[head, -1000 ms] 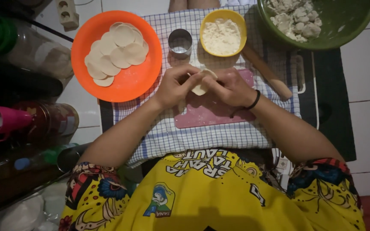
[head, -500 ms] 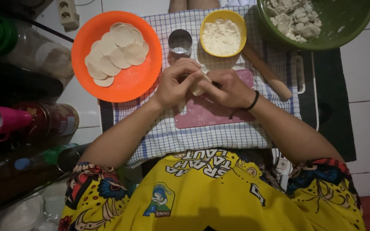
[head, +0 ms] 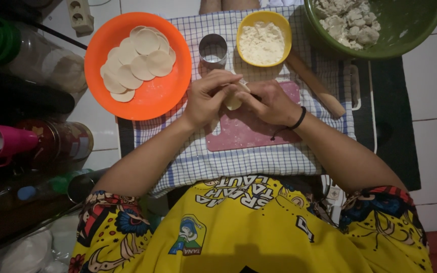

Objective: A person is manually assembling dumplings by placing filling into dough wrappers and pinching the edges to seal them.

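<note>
We are pinching one dough wrapper (head: 233,98) between our left hand (head: 209,98) and right hand (head: 271,103), both closed on it above the pink board (head: 249,134). Beside us are lying about eight dough discs (head: 137,63) on one orange plate (head: 150,98), one round metal cutter (head: 213,49), one yellow bowl (head: 284,28), one green bowl (head: 410,30).

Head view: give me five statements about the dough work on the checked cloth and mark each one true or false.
1. Both hands, left hand and right hand, hold one small piece of dough between them. True.
2. The orange plate holds a stack of round dough discs. True.
3. The yellow bowl is empty. False: it holds white flour.
4. The wooden rolling pin lies in the person's right hand. False: it lies on the cloth, beside that hand and untouched.
5. The metal ring cutter stands between the orange plate and the yellow bowl. True.
</note>
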